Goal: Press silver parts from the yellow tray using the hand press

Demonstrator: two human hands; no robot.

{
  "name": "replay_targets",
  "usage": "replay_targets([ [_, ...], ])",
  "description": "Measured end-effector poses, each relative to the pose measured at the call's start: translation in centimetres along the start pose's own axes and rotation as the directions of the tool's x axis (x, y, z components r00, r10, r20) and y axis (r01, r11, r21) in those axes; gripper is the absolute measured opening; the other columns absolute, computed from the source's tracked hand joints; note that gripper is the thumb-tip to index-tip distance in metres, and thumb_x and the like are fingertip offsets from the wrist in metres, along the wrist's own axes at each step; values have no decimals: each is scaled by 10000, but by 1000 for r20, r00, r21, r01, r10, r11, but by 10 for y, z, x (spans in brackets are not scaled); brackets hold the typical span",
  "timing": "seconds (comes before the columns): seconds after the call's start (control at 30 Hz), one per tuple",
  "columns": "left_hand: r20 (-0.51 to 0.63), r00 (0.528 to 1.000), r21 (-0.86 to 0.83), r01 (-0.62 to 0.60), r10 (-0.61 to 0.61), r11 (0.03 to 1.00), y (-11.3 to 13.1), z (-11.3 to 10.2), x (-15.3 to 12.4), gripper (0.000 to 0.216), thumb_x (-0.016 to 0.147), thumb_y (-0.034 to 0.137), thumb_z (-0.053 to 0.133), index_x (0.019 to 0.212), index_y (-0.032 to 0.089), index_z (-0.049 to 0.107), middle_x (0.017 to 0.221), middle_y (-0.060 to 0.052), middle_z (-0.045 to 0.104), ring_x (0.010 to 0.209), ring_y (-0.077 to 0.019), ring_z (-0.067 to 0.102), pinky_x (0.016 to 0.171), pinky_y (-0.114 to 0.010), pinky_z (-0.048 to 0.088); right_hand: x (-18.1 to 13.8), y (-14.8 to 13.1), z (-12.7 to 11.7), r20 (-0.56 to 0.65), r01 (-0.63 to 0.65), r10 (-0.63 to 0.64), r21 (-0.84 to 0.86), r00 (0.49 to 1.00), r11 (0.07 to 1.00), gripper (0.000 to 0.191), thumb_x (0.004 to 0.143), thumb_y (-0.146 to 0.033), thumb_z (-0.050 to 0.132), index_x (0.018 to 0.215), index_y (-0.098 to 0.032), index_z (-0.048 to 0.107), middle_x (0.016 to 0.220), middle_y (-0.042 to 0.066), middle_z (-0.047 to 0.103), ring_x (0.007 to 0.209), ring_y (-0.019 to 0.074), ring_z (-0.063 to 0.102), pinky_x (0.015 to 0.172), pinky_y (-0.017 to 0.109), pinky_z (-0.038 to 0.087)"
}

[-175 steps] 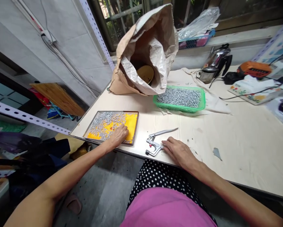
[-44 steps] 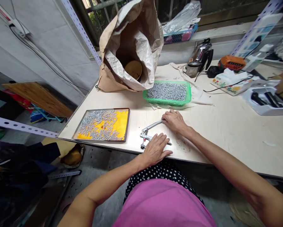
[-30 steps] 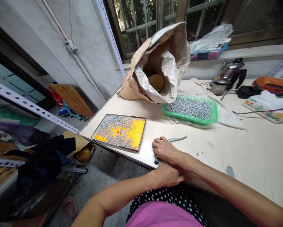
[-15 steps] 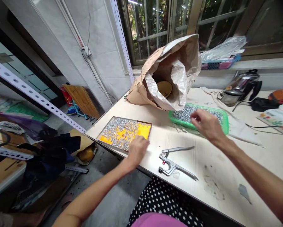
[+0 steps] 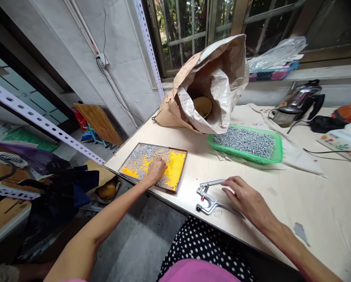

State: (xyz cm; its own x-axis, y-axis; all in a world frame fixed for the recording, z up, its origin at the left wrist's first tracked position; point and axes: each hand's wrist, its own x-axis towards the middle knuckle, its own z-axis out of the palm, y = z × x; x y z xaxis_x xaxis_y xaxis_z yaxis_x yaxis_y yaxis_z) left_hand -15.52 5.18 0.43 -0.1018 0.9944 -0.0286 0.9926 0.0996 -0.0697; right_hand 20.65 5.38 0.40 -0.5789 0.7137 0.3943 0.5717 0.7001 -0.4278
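Note:
My left hand [image 5: 157, 169] is over the shallow tray [image 5: 182, 172], its fingers curled down and together at the small silver metal pieces [image 5: 140, 156] scattered on a yellow lining. Whatever its fingertips pinch is too small to make out. With thumb and fingers apart, my right hand [image 5: 247, 199] reaches over the handles of silver snap pliers [image 5: 212, 203], its fingertips at the upper handle's end. The pliers lie on the table with their jaws spread, a spring and a red part showing. Behind them a green basket [image 5: 276, 156] holds many similar silver pieces.
A large paper sack [image 5: 169, 113] lies open-mouthed at the back, a yellowish round thing [image 5: 202, 107] inside it. Toward the right stand a metal kettle [image 5: 303, 98] and cloth items. A grey scrap [image 5: 301, 234] lies near the right front. The table edge runs close before me.
My left hand has moved left from the tray's near right corner onto the metal pieces. My right hand has come away from the green basket, down to the pliers' handles, and its fingers have spread.

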Motion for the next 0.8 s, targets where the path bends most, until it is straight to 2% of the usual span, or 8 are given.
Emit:
replay_targets([
  [0.13, 7, 1000, 2, -26, 26, 1000, -1, -2, 8, 191, 905, 195, 535, 906, 119, 710, 997, -141, 666, 1031, -266, 566, 844, -334, 444, -24, -13, 14, 61, -72, 68, 63, 996, 995, 220, 998, -287, 401, 1024, -233, 612, 1020, 55, 621, 867, 171, 659, 741, 297, 544],
  [0.27, -67, 996, -71, -69, 65, 995, 6, -13, 5, 178, 874, 137, 520, 829, 128, 692, 926, -136, 673, 975, -260, 586, 836, -341, 449, -40, -16, 22, 110, -137, 132, 40, 985, 990, 207, 989, -259, 420, 1037, -219, 617, 1010, 65, 616, 853, 180, 646, 739, 316, 543],
  [0.4, -113, 988, -327, -138, 106, 935, 40, -29, -23, 116, 871, 187, 562, 821, 151, 660, 815, -64, 672, 788, -192, 611, 748, -294, 460, -47, -19, 24, 118, -149, 149, -6, 982, 989, 185, 956, -229, 479, 1062, -209, 629, 1001, 76, 624, 849, 202, 638, 739, 349, 539],
  [0.5, -95, 965, -450, -260, 244, 854, 77, -32, -53, 87, 886, 204, 566, 850, 165, 635, 798, -29, 657, 736, -159, 598, 706, -262, 457, -47, -22, 24, 102, -167, 168, -18, 980, 986, 195, 947, -217, 496, 1087, -211, 631, 1026, 82, 623, 856, 203, 634, 746, 350, 532],
  [0.57, -62, 936, -404, -341, 347, 849, 96, -27, -69, 96, 907, 182, 534, 864, 164, 618, 844, -42, 650, 790, -169, 593, 729, -269, 458, -46, -23, 23, 106, -184, 186, -27, 977, 983, 199, 946, -216, 503, 1100, -206, 629, 1043, 82, 618, 851, 198, 631, 748, 344, 529],
  [0.67, 64, 893, -209, -425, 446, 881, 111, -16, -80, 169, 929, 106, 448, 896, 161, 605, 925, -78, 636, 901, -209, 565, 776, -302, 455, -47, -24, 20, 115, -198, 201, -34, 973, 980, 189, 946, -219, 512, 1090, -197, 633, 1036, 77, 614, 839, 191, 625, 753, 338, 523],
  [0.8, 236, 856, -20, -469, 460, 883, 116, -12, -77, 235, 923, 45, 396, 970, 149, 602, 1010, -116, 616, 981, -244, 526, 782, -325, 455, -50, -25, 18, 107, -204, 206, -33, 973, 979, 178, 947, -210, 513, 1070, -186, 640, 1016, 76, 614, 846, 188, 622, 759, 326, 511],
])
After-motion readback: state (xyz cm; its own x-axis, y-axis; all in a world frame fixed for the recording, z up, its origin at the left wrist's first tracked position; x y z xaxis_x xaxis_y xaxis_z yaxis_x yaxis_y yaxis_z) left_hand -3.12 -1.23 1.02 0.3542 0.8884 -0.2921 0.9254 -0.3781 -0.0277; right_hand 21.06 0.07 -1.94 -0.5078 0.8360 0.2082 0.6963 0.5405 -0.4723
